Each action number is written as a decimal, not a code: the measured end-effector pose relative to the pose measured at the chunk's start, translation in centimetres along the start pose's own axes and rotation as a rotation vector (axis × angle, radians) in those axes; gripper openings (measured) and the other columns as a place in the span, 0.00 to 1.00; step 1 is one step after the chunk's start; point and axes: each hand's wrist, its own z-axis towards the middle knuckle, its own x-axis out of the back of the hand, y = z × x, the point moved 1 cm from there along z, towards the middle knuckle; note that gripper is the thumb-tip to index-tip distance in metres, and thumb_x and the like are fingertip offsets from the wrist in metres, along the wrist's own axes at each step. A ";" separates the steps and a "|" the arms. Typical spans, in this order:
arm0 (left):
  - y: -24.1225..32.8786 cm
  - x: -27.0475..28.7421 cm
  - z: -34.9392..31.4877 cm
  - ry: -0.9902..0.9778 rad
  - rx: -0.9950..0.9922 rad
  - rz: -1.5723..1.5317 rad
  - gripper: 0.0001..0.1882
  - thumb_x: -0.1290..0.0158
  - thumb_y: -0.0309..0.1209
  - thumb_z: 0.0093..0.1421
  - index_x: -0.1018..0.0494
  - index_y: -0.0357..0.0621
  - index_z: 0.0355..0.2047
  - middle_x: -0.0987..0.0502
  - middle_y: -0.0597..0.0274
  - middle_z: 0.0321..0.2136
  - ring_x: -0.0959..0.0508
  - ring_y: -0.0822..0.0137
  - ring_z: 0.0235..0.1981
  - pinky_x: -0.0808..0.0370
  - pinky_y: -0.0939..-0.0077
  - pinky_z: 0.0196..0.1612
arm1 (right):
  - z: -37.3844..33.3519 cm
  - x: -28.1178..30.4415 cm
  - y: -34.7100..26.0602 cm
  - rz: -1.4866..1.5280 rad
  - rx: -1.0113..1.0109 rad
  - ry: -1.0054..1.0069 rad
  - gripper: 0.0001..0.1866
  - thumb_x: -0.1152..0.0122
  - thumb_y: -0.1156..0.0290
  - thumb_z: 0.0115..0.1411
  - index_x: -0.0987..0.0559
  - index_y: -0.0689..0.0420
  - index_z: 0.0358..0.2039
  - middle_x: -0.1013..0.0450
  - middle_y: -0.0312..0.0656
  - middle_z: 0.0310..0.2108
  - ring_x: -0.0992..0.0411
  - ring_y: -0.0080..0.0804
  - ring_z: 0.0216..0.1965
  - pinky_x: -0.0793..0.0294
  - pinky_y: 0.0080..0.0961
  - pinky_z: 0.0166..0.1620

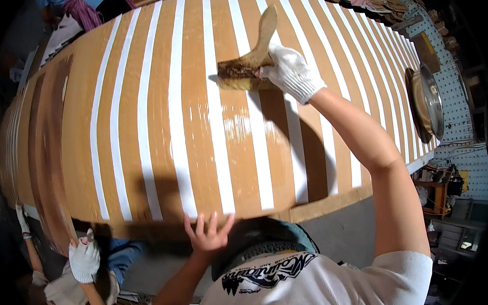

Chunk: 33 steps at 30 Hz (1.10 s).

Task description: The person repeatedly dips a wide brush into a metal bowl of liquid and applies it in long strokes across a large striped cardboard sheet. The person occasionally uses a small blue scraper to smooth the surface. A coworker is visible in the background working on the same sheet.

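Brush (pixel 252 57), broad-headed, with a pale curved wooden handle, is over the upper middle of a long brown surface (pixel 196 99) on which white strips (pixel 221 154) run crosswise. Whether its bristles press on the surface or are just above it cannot be told for sure. The person's right hand (pixel 292 70), in a white knitted glove, is closed around the right end of the brush head, near the root of the handle, which points away. The bare left hand (pixel 209 237) is open with its fingers spread, resting at the near edge of the surface and gripping nothing that shows.

The brush would probably feel light, with a stiff wooden body and softer, yielding bristles; its dark, stained head may be slippery if wet, so the dry-looking handle or its root seems the surest place to take hold. The white strips look thin, flexible and easily creased, best touched flat, and glossy patches between them suggest a slick surface.

Counted, there is one brush, one metal basin (pixel 423 94) at the right end and one dark brown band (pixel 48 147) across the left part. White strips number well over ten, crowding too tightly at the right for an exact count. Two gloved hands of a co-worker (pixel 85 262) show at lower left
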 end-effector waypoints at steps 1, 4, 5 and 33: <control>-0.2 -0.2 0.0 -0.024 0.000 -0.004 0.24 0.49 0.37 0.58 0.25 0.73 0.55 0.40 0.55 0.57 0.42 0.48 0.61 0.44 0.28 0.63 | 2.8 0.0 1.3 -0.018 0.006 0.049 0.17 0.33 0.67 0.56 0.26 0.58 0.43 0.23 0.52 0.39 0.25 0.52 0.45 0.26 0.42 0.47; -0.8 -1.1 -0.9 -0.015 -0.021 0.050 0.22 0.45 0.49 0.59 0.27 0.81 0.55 0.41 0.61 0.55 0.39 0.51 0.57 0.39 0.27 0.58 | 11.5 -0.2 3.6 -0.073 0.051 0.170 0.17 0.32 0.66 0.56 0.26 0.56 0.43 0.23 0.51 0.40 0.25 0.53 0.46 0.26 0.44 0.47; -0.8 -0.9 -1.1 -0.042 -0.015 0.047 0.22 0.44 0.52 0.59 0.28 0.83 0.55 0.41 0.62 0.55 0.39 0.52 0.57 0.38 0.27 0.58 | 14.2 -0.4 4.1 -0.055 0.045 0.195 0.17 0.32 0.66 0.56 0.25 0.55 0.44 0.22 0.51 0.40 0.25 0.53 0.46 0.26 0.43 0.48; 0.3 -0.8 0.0 0.045 -0.002 0.025 0.22 0.42 0.33 0.53 0.21 0.73 0.48 0.39 0.60 0.56 0.39 0.48 0.59 0.42 0.32 0.62 | -18.7 -2.0 3.0 -0.062 0.565 -0.042 0.17 0.31 0.63 0.52 0.17 0.38 0.44 0.19 0.35 0.41 0.22 0.28 0.36 0.21 0.27 0.41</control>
